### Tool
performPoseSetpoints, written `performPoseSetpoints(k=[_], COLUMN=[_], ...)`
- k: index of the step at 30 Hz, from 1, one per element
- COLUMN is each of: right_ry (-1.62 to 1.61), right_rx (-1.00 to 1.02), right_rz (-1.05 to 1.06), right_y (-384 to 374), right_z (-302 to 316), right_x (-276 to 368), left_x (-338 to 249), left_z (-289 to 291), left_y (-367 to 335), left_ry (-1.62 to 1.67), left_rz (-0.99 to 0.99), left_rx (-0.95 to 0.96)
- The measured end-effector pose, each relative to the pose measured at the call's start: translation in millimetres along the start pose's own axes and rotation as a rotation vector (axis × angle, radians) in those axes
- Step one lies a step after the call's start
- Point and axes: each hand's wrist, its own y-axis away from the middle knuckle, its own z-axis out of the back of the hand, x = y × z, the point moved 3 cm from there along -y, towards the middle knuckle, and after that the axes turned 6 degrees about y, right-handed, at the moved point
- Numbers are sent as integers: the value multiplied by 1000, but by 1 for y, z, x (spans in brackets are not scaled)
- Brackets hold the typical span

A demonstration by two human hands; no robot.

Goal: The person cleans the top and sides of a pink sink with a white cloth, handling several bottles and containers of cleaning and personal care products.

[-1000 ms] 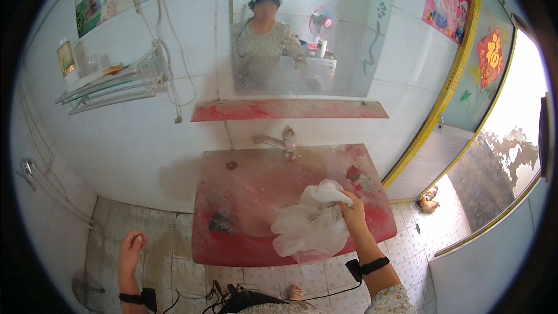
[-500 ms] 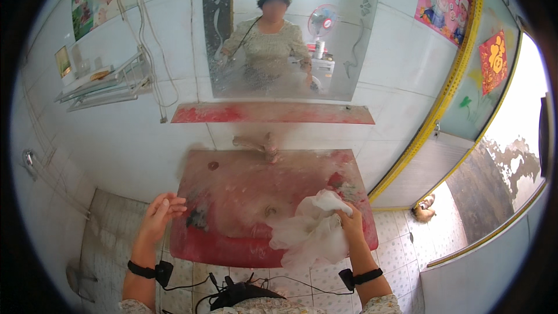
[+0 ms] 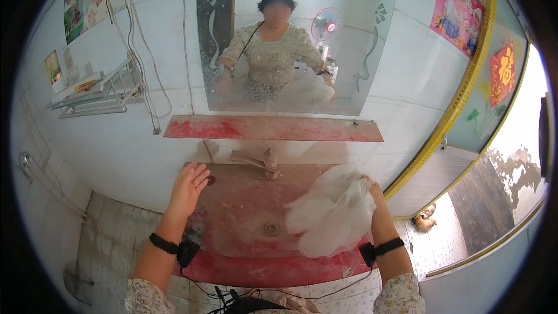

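Note:
A bundle of sheer white cloth point(image 3: 331, 212) hangs from my right hand point(image 3: 376, 192), over the right part of a dusty red washbasin point(image 3: 232, 270). The fingers of that hand are closed on the cloth's upper right edge, and its folds spread toward the basin's middle. My left hand point(image 3: 190, 189) is raised above the basin's left edge, empty, its fingers stretched out. A grimy tap point(image 3: 271, 164) stands at the back of the basin. Below it, the round drain point(image 3: 271, 229) shows beside the cloth.
A dusty red shelf point(image 3: 273, 129) runs along the wall above the tap, under a mirror point(image 3: 343, 75). On the left wall is a metal rack point(image 3: 99, 100) with cords hanging beside it. At right stands a yellow-edged door point(image 3: 459, 122), with a small brown animal point(image 3: 425, 218) on the floor near it.
Both hands have moved forward and up over the basin. The cloth has moved slightly right and spread wider, uncovering the drain. My left hand's fingers have straightened.

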Motion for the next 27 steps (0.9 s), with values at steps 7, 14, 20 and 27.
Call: performPoseSetpoints(k=[7,14,20,27], right_ry=[-826,-1075,-1030,-922], right_rx=[-185,-145,-124,-128], right_rz=[-116,-210,-180,-166], right_y=[-103,-119,-128,-116], right_z=[27,9,10,25], right_x=[14,-13,-4,-15], left_x=[8,15,22,20], left_z=[5,-10,4,-16], left_y=[-52,-108,-132,-123], left_ry=[108,280,254,312], left_rz=[-11,-49,-25,-40], left_rx=[-288,-245,-318,-415])
